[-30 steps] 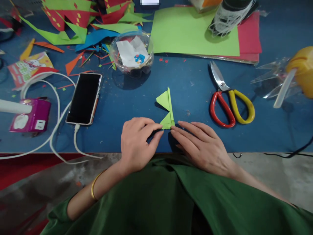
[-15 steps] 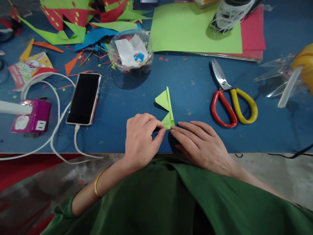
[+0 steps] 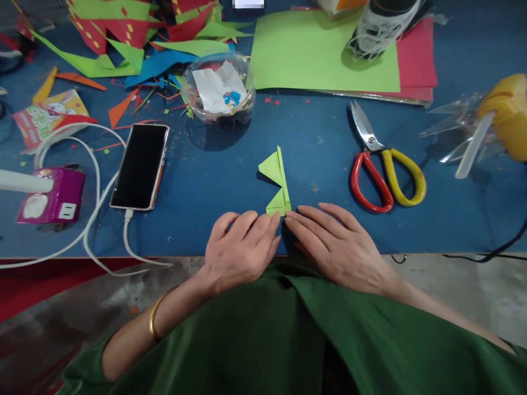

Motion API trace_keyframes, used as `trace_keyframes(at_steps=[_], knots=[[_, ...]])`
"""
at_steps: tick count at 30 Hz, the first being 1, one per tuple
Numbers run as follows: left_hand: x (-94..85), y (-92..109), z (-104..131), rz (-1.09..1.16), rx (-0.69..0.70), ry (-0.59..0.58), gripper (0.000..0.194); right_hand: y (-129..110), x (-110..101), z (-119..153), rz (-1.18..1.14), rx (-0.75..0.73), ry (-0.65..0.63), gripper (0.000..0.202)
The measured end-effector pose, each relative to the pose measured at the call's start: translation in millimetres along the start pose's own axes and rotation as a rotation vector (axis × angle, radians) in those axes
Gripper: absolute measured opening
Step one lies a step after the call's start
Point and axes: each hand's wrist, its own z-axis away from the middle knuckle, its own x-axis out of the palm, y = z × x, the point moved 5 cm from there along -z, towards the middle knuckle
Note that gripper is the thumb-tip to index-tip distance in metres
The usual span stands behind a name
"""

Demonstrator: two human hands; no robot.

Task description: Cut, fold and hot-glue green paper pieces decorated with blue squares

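A small folded piece of light green paper (image 3: 280, 174) lies on the blue table, with a triangular flap at its upper left and a narrow strip along its right side. My left hand (image 3: 242, 244) rests at its lower edge, fingers bent and index fingertip pressing the bottom fold. The left thumb sits lower, apart from that finger. Lying flat on the table, my right hand (image 3: 337, 241) has its fingers stretched out and a fingertip touching the paper's lower right corner. Scissors (image 3: 373, 144) with one red and one yellow handle lie right of it.
At left are a phone (image 3: 141, 166) on a white cable and a purple power adapter (image 3: 51, 195). A clear bowl (image 3: 249, 104) of scraps stands behind. Green sheets (image 3: 296, 49), a thread spool (image 3: 381, 27), a yellow tool (image 3: 508, 118) and cut paper pieces (image 3: 123, 60) lie farther around.
My left thumb and index finger have parted from their pinch at the paper's lower edge. The left hand has dropped slightly and lies flatter; my right hand stays in place.
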Motion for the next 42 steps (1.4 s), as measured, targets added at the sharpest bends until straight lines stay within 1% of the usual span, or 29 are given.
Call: trace_keyframes(at_steps=[3, 6, 11, 13, 16, 19, 22, 25, 29, 31, 35, 39, 41, 42], knots=[[-1.9, -0.6, 1.6, -0.038, 0.014, -0.001, 0.028, 0.2, -1.8, 1.4, 0.010, 0.025, 0.037, 0.033], [-3.6, 0.2, 1.3, -0.039, 0.033, 0.022, 0.025, -0.5, -4.1, 0.6, 0.004, 0.042, 0.082, 0.032], [-3.4, 0.1, 0.9, -0.027, 0.041, 0.064, 0.029, -4.3, -0.4, -3.9, 0.038, 0.028, 0.034, 0.040], [-3.2, -0.4, 1.5, -0.013, 0.042, 0.074, 0.029, -4.8, 0.1, -6.0, 0.046, 0.029, 0.041, 0.042], [-2.1, -1.2, 2.9, 0.004, 0.033, 0.057, 0.032, -4.9, -0.2, -8.3, 0.031, 0.010, 0.049, 0.044], [-0.7, -0.8, 4.5, 0.016, 0.014, 0.021, 0.034, -3.9, 0.5, -7.5, 0.013, -0.005, 0.019, 0.047], [-0.1, 0.9, 5.9, -0.010, 0.003, 0.004, 0.032, -3.5, 1.3, -3.1, 0.014, 0.005, -0.002, 0.048], [0.3, 2.4, 6.2, -0.027, 0.005, 0.006, 0.032, -5.1, 1.3, 0.5, 0.042, 0.012, 0.008, 0.048], [1.6, 1.3, 5.3, -0.001, -0.013, -0.007, 0.033, -7.7, -1.6, -2.5, 0.088, -0.035, 0.029, 0.048], [1.8, 0.2, 5.0, 0.010, -0.029, -0.014, 0.032, -7.1, -3.6, -5.5, 0.073, -0.056, 0.029, 0.047], [-0.6, -1.0, 5.8, -0.012, -0.044, 0.031, 0.029, -4.2, -4.6, -7.2, 0.025, -0.046, 0.017, 0.045], [3.2, -1.1, 8.0, 0.013, -0.058, 0.004, 0.030, -2.3, -1.6, -4.9, -0.027, -0.012, 0.022, 0.046], [4.1, -2.3, 8.3, 0.056, -0.088, 0.024, 0.027, 1.1, -1.5, -4.1, -0.105, 0.024, 0.022, 0.046], [3.9, -4.4, 7.8, 0.089, -0.124, 0.046, 0.024, 3.4, -2.4, -3.9, -0.158, 0.047, 0.023, 0.047]])
